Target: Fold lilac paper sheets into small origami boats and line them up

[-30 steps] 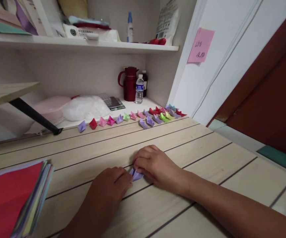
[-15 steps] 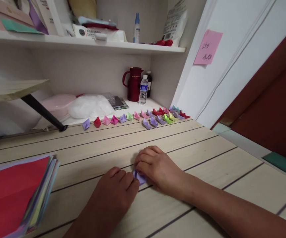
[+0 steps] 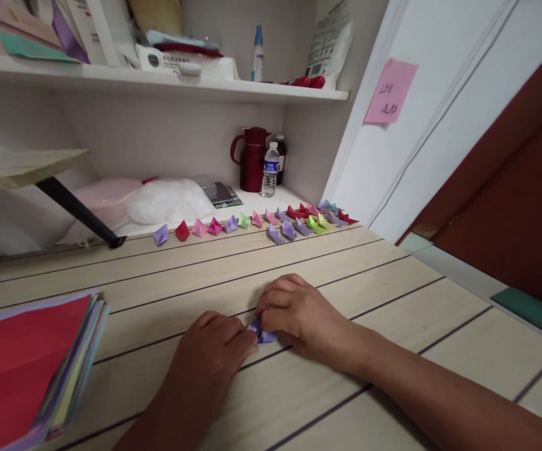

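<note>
A small folded piece of purple paper (image 3: 265, 334) lies at the middle of the slatted wooden table, between my two hands. My right hand (image 3: 294, 313) is closed on its right side, thumb and fingers pinching it. From the left, my left hand (image 3: 217, 351) has its fingers curled, with the thumb and fingertips at the paper's left edge. Parts of the paper are hidden under my fingers. Toward the far edge stand several small folded paper boats, such as a purple one (image 3: 276, 235) and a red one (image 3: 182, 230).
A stack of coloured paper with a red sheet (image 3: 27, 357) on top lies at the left. Beyond the table's far edge are a dark red jug (image 3: 253, 160), a water bottle (image 3: 270, 170) and a white plastic bag (image 3: 170, 202). A small stand's black leg (image 3: 81, 212) reaches the table.
My left hand has shifted slightly left and down, showing more of the purple paper's left side. My right hand stays on the paper. The view has moved a little.
</note>
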### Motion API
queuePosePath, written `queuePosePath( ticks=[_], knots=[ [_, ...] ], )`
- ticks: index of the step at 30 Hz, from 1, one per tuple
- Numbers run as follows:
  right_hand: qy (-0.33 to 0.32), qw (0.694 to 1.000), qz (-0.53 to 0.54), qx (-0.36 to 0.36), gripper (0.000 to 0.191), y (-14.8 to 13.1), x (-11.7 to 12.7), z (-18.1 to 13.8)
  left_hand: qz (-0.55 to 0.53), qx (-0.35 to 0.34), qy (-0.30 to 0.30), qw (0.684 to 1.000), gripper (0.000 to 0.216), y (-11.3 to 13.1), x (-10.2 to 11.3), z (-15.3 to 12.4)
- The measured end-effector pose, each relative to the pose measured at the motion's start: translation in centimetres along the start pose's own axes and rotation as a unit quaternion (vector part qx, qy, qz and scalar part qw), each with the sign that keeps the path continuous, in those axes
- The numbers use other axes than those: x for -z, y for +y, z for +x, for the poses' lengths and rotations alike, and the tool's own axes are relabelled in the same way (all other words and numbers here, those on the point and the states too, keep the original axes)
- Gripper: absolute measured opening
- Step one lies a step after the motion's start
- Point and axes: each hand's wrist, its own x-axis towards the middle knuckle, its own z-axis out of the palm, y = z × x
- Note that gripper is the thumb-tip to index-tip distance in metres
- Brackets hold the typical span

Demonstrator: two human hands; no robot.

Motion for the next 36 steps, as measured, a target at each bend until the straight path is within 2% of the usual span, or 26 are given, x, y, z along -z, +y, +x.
queuePosePath(
  ticks=[6,10,14,19,24,28,36],
  knots=[
    [-0.024,0.997,0.059,-0.048,0.007,0.0,-0.1,0.0,-0.019,0.017,0.008,1.000,0.017,0.0,0.1,0.0],
    [-0.029,0.995,0.080,-0.052,0.011,0.2,-0.3,-0.2,-0.019,0.009,0.002,1.000,0.016,0.1,0.1,-0.1],
    [-0.026,0.995,0.085,-0.048,0.006,0.2,-0.4,-0.2,-0.025,0.013,0.003,1.000,0.007,0.2,0.0,0.0],
    [-0.029,0.993,0.092,-0.067,0.009,-0.1,-0.5,0.0,-0.023,0.018,0.005,1.000,0.012,0.2,-0.1,-0.1],
    [-0.041,0.990,0.101,-0.090,0.008,0.2,-0.5,0.2,-0.019,0.036,-0.027,0.999,0.008,-0.1,0.4,-0.5],
    [-0.044,0.992,0.083,-0.083,0.007,0.1,-0.4,0.1,-0.014,0.025,-0.027,0.999,0.020,-0.2,0.4,-0.5],
    [-0.045,0.997,0.004,-0.067,0.009,-0.6,-0.5,0.2,0.063,0.006,-0.022,0.998,0.026,1.0,0.5,0.5]
  ],
)
